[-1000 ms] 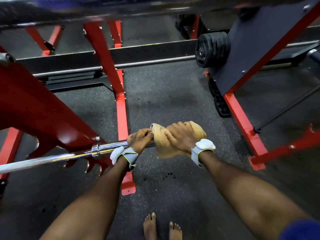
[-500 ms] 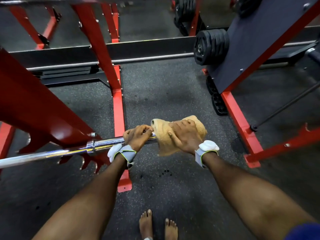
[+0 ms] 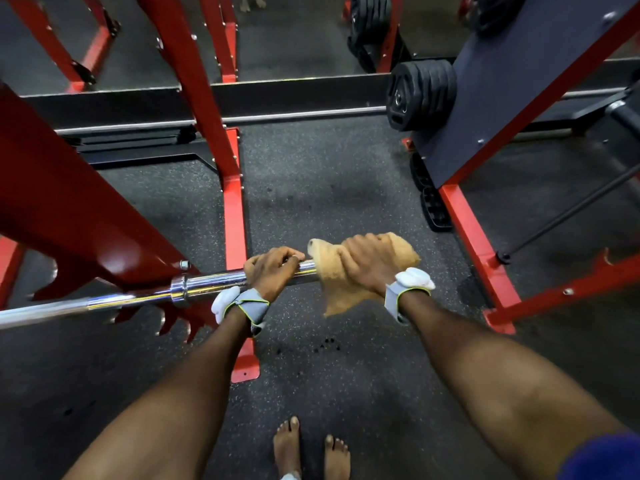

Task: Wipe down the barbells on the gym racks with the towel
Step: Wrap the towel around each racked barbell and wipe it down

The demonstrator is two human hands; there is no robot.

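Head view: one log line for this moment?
phase: wiping | left hand: gripping barbell sleeve bare | right hand: towel wrapped over sleeve end | bar on red rack

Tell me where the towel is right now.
In the head view, the tan towel sits just right of centre, wrapped over the end of the barbell under the right hand, right beside the left hand.

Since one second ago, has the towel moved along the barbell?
No. The towel still sits beside the left hand, equally far right of the barbell collar.
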